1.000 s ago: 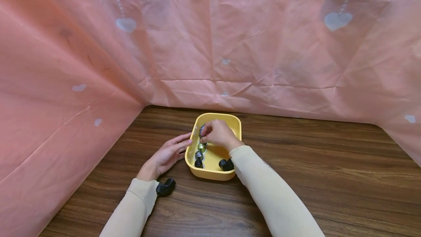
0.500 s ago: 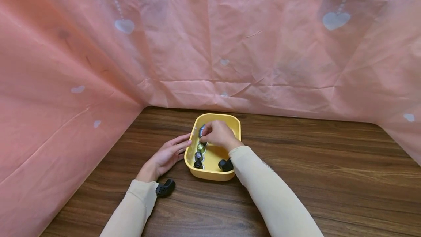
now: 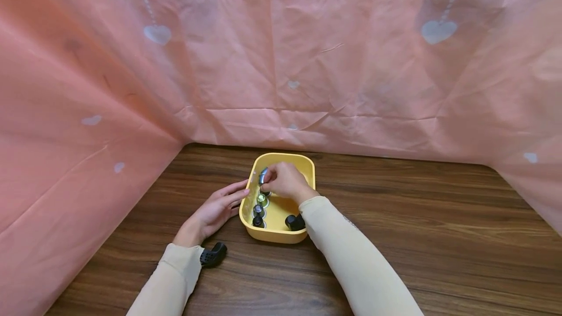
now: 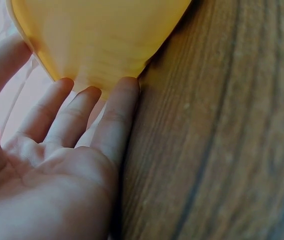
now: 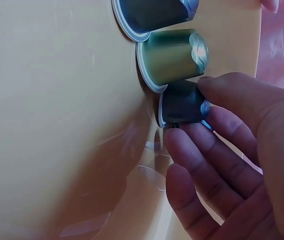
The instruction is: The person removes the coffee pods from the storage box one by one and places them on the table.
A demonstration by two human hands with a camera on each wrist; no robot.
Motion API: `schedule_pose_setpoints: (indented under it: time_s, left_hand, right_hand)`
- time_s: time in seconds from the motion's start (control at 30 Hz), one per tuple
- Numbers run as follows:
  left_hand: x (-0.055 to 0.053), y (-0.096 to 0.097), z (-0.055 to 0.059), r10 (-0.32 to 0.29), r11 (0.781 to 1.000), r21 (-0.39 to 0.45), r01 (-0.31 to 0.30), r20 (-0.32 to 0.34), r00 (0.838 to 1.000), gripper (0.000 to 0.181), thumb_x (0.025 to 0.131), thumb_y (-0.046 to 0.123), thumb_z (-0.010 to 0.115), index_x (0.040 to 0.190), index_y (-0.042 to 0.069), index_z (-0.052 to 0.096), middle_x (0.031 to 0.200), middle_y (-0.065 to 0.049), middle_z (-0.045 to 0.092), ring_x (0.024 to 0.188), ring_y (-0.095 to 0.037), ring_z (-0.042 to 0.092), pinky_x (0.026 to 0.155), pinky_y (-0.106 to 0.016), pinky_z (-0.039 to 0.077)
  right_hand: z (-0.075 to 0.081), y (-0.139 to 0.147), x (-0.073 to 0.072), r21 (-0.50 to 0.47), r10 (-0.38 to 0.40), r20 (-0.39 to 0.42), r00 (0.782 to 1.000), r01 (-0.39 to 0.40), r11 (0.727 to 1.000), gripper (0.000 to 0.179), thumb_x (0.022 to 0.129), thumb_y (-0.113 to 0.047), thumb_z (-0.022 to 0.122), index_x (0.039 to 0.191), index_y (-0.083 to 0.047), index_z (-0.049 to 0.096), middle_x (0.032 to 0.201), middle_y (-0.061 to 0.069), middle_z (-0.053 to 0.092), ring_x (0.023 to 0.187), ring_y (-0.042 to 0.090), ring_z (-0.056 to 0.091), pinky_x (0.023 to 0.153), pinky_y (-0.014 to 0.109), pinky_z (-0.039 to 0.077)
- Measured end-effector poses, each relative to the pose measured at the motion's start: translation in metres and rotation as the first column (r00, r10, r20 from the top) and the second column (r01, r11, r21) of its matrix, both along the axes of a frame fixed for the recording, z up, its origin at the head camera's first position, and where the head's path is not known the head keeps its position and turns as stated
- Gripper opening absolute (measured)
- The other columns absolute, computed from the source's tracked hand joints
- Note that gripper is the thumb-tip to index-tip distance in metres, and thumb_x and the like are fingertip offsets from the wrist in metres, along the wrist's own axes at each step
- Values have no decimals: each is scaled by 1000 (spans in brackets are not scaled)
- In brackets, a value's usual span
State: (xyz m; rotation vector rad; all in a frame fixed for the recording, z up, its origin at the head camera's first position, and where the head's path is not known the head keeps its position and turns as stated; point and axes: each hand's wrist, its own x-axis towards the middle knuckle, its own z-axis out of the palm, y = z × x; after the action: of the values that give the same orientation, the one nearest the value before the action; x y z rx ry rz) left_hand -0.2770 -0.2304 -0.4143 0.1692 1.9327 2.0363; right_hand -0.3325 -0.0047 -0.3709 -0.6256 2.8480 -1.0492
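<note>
A yellow box [image 3: 276, 236] stands on the table with several coffee capsules in a row along its left inner wall. In the right wrist view, thumb and fingers of my right hand [image 3: 287, 180] pinch a dark coffee capsule [image 5: 184, 102] at the row's end. Right beside it sits a green capsule [image 5: 174, 57], then a dark blue-grey one [image 5: 157, 12]. A blue shiny piece [image 3: 263, 175] shows beyond the right fingers. My left hand [image 3: 215, 212] has its fingers extended, fingertips against the outside of the box's left wall.
The brown wooden table [image 3: 395, 218] spreads to both sides of the box. Pink cloth [image 3: 329, 62] with hearts hangs behind and at the left. A black wrist camera [image 3: 213, 255] sits at the left cuff, another [image 3: 294, 222] at the right, over the box's near corner.
The whole head view has shifted slightly, so box and hands appear further left. My right fingers have shifted slightly within the box, showing more of the blue piece. The left hand stays on the wall.
</note>
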Motion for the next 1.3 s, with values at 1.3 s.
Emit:
schedule_pose_setpoints:
  time_s: [1.3]
  left_hand:
    - [1, 0, -2, 3, 1000, 8, -3, -19, 1000, 60, 113, 23, 56, 166, 5, 38, 168, -15, 47, 136, -11, 59, 111, -28, 50]
  right_hand:
    - [0, 7, 0, 68, -122, -34, 992, 124, 990, 23, 81, -24, 82, 104, -22, 80, 105, -6, 79, 95, 16, 67, 79, 35, 53]
